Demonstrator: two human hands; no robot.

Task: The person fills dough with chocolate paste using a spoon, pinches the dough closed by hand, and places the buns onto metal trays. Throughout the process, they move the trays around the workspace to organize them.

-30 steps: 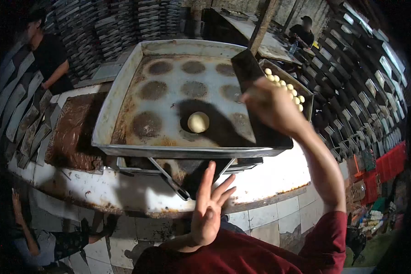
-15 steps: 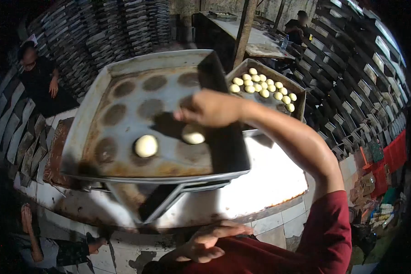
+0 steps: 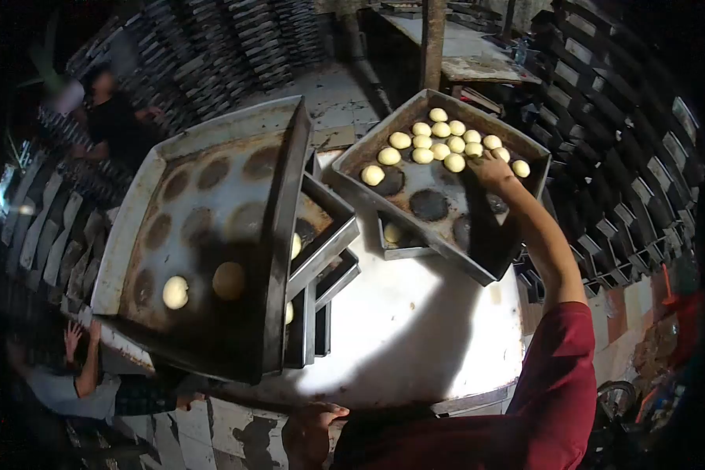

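My right hand (image 3: 495,172) reaches into the right-hand metal tray (image 3: 478,270), fingers curled down on a dough ball (image 3: 474,162) at the edge of a cluster. Its fingertips are partly hidden among the balls. Several pale, round dough balls (image 3: 439,129) fill that tray's far part. On the left, a deep baking tray (image 3: 133,227) holds two balls: one dough ball (image 3: 175,292) is lit, the other (image 3: 229,280) lies in shadow. My left hand (image 3: 312,432) hangs low near my body, holding nothing, its thumb apart; the other fingers are dim.
More trays (image 3: 329,235) are stacked crookedly under the left tray, on a white tabletop (image 3: 399,329). Piles of metal tins (image 3: 595,157) line the walls. A post (image 3: 432,47) stands behind the right tray. One person (image 3: 113,117) is at the far left, another (image 3: 78,392) lower left.
My right hand has moved from above the left tray to the dough balls in the right tray. My view has turned rightward. My left hand has sunk lower in view.
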